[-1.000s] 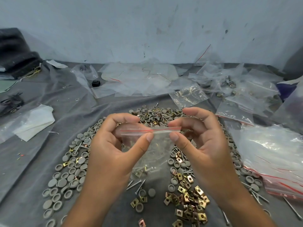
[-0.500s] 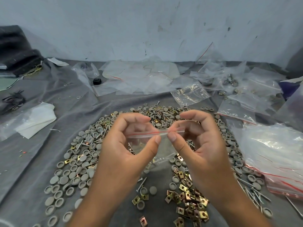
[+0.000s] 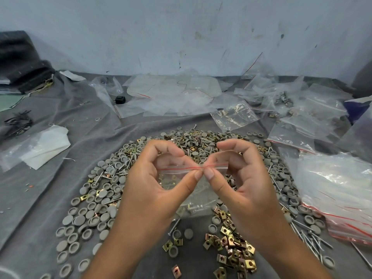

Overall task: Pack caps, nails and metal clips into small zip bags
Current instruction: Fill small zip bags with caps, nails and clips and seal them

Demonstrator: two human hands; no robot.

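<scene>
Between my two hands, the small clear zip bag (image 3: 193, 190) with the red seal line hangs above the surface, seal running left to right. My left hand (image 3: 153, 190) and right hand (image 3: 247, 188) pinch it mid-strip, thumbs touching; grey round caps (image 3: 96, 200) lie beneath.

Clear, red-striped zip bag (image 3: 193, 178), upright

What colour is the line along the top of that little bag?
Red, on the zip bag pinched by both hands; the head view shows it.
</scene>
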